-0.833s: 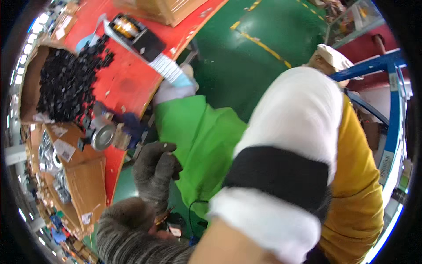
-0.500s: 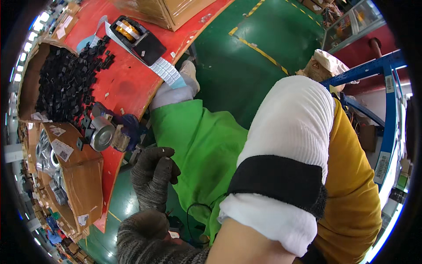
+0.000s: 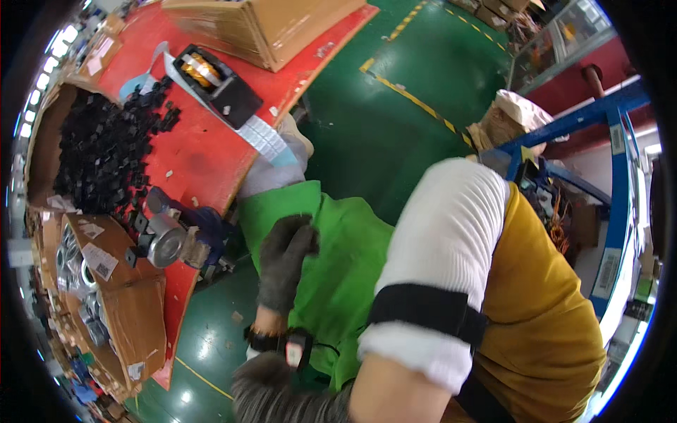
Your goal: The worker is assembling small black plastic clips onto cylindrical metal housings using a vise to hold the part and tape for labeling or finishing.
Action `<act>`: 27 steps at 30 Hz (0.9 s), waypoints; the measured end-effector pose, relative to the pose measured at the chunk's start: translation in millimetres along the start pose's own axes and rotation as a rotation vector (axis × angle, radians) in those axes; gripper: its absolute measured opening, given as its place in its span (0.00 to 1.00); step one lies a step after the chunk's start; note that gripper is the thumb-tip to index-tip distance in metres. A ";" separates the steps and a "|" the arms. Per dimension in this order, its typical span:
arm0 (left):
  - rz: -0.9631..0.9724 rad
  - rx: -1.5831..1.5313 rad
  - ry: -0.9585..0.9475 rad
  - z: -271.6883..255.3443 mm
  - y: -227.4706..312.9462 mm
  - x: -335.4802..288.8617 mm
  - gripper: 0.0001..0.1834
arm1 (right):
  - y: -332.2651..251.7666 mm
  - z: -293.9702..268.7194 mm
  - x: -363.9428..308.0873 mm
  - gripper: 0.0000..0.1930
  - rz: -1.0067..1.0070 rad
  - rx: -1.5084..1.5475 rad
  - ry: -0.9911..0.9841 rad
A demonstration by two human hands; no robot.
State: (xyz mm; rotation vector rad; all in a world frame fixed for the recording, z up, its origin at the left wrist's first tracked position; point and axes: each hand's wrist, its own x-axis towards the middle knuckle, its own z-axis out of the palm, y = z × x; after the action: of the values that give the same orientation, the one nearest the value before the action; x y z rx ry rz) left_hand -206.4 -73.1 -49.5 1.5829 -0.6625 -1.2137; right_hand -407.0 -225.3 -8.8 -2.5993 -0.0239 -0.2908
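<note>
My left hand (image 3: pixel 285 257), in a dark grey knit glove, is held over the green apron (image 3: pixel 345 247). Its fingers are curled in and what they hold, if anything, is hidden. Below the glove, bare wrist shows with a dark band and a small black device (image 3: pixel 297 350). My right hand (image 3: pixel 262 377), in a grey striped glove, is bent in near that left wrist; its fingers are blurred and hidden. The right arm has a white ribbed sleeve (image 3: pixel 451 225) with a black strap (image 3: pixel 423 314). A metal cylinder (image 3: pixel 166 243) at the table's edge is nearest the left hand.
On the red table (image 3: pixel 204 158) lie a heap of small black parts (image 3: pixel 106 155), a tape dispenser (image 3: pixel 218 84) and a strip of labels (image 3: pixel 264 137). Cardboard boxes (image 3: pixel 137 303) hold shiny metal parts on the left. A blue metal rack (image 3: pixel 617 211) stands right.
My left hand has moved right and over the apron. Its bare wrist and black device now show. My right hand has shifted right and down, and the white-sleeved arm has dropped a little.
</note>
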 end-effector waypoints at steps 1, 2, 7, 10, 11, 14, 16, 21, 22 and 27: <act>0.116 0.007 0.080 0.3 -20.0 17.1 0.19 | 1.2 -2.3 6.7 0.09 -0.028 -0.001 -0.001; 0.220 0.042 0.171 3.5 -43.1 40.9 0.23 | 6.0 -4.4 13.0 0.09 -0.040 -0.009 -0.005; 0.385 0.573 0.548 -3.5 -73.2 123.3 0.35 | 22.7 9.4 58.2 0.09 -0.167 0.013 -0.025; 0.435 0.353 0.500 -5.5 -67.3 141.8 0.32 | 39.2 1.6 70.3 0.08 0.112 0.019 -0.137; 0.470 0.376 0.447 -4.1 -65.7 145.9 0.30 | 52.7 3.6 69.4 0.08 0.103 0.024 -0.138; 0.251 0.040 0.226 2.9 -67.0 156.2 0.25 | 88.1 23.7 69.4 0.06 0.351 0.118 0.165; 0.351 -0.019 0.305 19.2 -56.5 149.8 0.19 | 100.8 33.6 69.0 0.07 0.371 0.227 0.416; 0.243 -0.242 0.216 16.1 -41.1 134.8 0.20 | 103.9 48.6 93.9 0.11 0.262 0.121 0.574; 0.224 -0.292 0.208 16.0 -38.9 133.0 0.21 | 105.2 49.9 98.1 0.11 0.262 0.124 0.574; 0.261 -0.269 0.219 16.7 -30.0 127.2 0.22 | 106.8 52.4 111.3 0.11 0.240 0.056 0.528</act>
State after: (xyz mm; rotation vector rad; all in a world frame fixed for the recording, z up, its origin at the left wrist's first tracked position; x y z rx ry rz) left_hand -181.8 -177.4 -126.0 1.3342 -0.5211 -0.8815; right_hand -280.0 -295.7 -82.5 -2.3609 0.4530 -0.8579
